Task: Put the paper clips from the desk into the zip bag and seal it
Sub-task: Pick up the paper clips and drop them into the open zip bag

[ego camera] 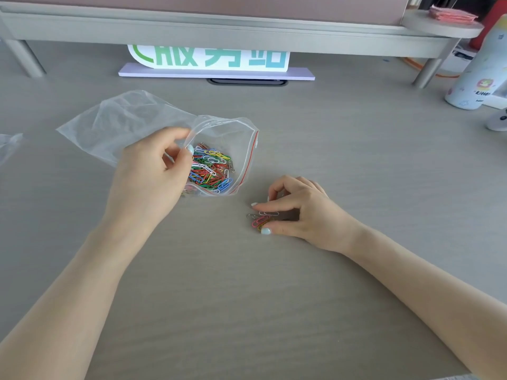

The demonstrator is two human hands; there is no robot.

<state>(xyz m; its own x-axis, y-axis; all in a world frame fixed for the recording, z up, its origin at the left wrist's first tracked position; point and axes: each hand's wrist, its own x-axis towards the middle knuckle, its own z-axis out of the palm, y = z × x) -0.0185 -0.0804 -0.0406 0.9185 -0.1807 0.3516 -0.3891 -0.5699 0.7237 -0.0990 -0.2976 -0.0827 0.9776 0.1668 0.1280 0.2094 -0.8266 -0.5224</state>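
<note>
A clear zip bag point(115, 124) with a red seal strip lies on the grey desk, its mouth gaping toward the right. Inside it sits a heap of coloured paper clips point(211, 167). My left hand point(149, 176) pinches the near edge of the bag's mouth and holds it open. To the right of the bag, a small bunch of loose paper clips point(260, 218) lies on the desk. My right hand point(300, 212) is curled over this bunch, thumb and forefinger closing on it from both sides.
A monitor riser point(219, 34) spans the back, with a green and blue sign point(216, 61) on a lilac base beneath it. A white printed bottle point(477, 75) stands at the right. Another scrap of clear plastic point(8, 145) lies at the left edge.
</note>
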